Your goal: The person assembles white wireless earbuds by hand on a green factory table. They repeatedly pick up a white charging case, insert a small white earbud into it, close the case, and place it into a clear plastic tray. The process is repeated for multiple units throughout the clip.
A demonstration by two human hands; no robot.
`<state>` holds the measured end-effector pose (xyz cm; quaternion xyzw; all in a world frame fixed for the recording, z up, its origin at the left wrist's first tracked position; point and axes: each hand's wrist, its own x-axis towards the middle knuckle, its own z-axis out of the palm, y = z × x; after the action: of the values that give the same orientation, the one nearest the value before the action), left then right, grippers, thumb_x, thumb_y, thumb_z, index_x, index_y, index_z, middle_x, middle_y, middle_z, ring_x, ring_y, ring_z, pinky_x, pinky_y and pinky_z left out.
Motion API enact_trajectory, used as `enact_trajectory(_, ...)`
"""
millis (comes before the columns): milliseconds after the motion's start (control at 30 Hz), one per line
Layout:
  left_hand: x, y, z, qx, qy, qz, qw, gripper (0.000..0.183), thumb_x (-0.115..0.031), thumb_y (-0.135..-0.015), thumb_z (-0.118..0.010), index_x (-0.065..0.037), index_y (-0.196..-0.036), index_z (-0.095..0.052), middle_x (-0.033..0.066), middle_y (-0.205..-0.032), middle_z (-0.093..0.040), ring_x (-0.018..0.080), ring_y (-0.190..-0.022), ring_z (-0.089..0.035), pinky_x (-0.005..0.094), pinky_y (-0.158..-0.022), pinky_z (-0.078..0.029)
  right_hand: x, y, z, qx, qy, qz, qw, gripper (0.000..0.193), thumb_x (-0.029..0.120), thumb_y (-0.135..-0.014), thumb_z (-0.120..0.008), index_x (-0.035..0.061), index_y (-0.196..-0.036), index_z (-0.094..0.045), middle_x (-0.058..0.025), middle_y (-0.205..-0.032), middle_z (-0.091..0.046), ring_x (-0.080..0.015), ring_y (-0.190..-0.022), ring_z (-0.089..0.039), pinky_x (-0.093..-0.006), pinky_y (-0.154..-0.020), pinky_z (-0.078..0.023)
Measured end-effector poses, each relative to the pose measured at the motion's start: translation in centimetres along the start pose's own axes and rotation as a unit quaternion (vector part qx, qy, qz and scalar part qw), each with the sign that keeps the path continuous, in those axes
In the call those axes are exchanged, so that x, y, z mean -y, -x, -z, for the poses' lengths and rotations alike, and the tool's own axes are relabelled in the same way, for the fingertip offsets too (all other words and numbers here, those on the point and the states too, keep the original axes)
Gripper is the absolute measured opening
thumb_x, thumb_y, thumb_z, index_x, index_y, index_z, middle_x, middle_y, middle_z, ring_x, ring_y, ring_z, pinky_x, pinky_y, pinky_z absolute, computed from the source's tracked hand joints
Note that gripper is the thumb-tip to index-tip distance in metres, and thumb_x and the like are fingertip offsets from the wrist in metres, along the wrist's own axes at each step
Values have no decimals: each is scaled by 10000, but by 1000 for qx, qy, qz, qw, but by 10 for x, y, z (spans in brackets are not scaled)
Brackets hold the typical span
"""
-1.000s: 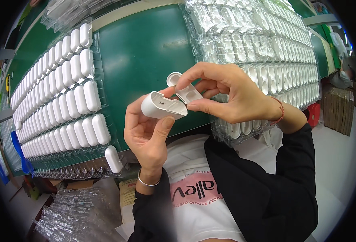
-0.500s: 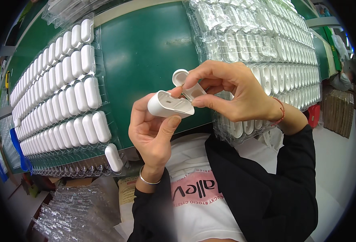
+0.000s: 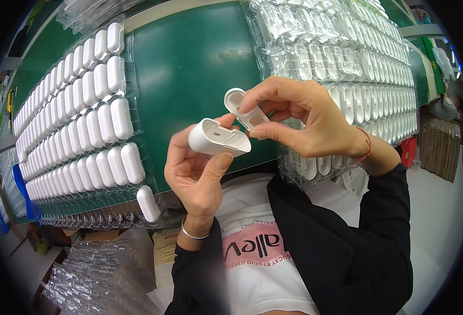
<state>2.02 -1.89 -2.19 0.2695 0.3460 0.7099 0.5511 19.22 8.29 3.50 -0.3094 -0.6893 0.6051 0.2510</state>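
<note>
While the left hand [image 3: 197, 173] is curling its fingers [image 3: 216, 164] around a white oval shell [image 3: 218, 138], the thumb is pressing up against the shell's underside and the other fingertips are wrapping over its far edge, so the shell is sitting gripped just above the palm with its hollow side turned toward the right hand. The right hand [image 3: 307, 123] is pinching a small white lid piece [image 3: 243, 107] between thumb and forefinger, its fingers closed on the piece, which is touching the upper rim of the shell just beside the left fingertips. A silver bracelet [image 3: 193, 232] is circling the left wrist and a red cord [image 3: 366, 148] is circling the right one. Beyond the fingers, a green bench [image 3: 200, 58] is carrying clear trays: to the left of the left hand, a tray of white capsules [image 3: 84, 121] is lying in rows, with one loose capsule [image 3: 148, 203] resting just below it; behind the right hand, stacked clear trays [image 3: 347, 58] are holding more white parts.
</note>
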Motion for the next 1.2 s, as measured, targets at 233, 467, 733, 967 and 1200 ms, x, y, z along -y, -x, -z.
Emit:
enact_trajectory(233,1,1,1,18,-6,8,1000,441,31,-830,-712,29,-1210,-488,294,-1197,-616,275,-1095,-641,384,-916,-555,1,2,4,34,9,-13,999,303,-85,-846,-669,-27,-1133,-591,-98,-1094,-645,-166,-1049,-653,-290,-899,-540)
enact_trajectory(467,0,2,1,18,-36,26,999,508,-60,-846,-710,62,-1272,-462,283,-1243,-587,290,-1107,-633,386,-966,-513,-3,1,0,-3,9,10,1000,272,-35,-827,-666,21,-1090,-623,-81,-984,-693,-151,-880,-683,-305,-806,-588)
enact_trajectory(733,-6,1,-3,0,-3,53,999,506,-81,-902,-648,44,-1339,-424,207,-1190,-609,260,-1112,-624,354,-937,-516,2,1,4,22,44,-18,999,251,4,-896,-639,-11,-1146,-618,-101,-1109,-654,-154,-942,-669,-278,-828,-564)
enact_trajectory(967,-8,1,-6,6,-18,93,996,494,-91,-896,-675,48,-1316,-456,145,-1175,-618,192,-1088,-616,322,-938,-503,0,-1,-1,-6,141,68,988,187,47,-863,-670,33,-1047,-640,-84,-948,-708,-185,-775,-699,-288,-650,-586)
enact_trajectory(1200,-3,1,-5,6,-73,65,995,506,-88,-856,-739,69,-1269,-494,130,-1149,-626,160,-1037,-614,293,-928,-479,-8,0,-5,-24,235,136,962,209,-20,-834,-684,34,-1035,-672,-75,-829,-679,-177,-673,-659,-246,-577,-523)
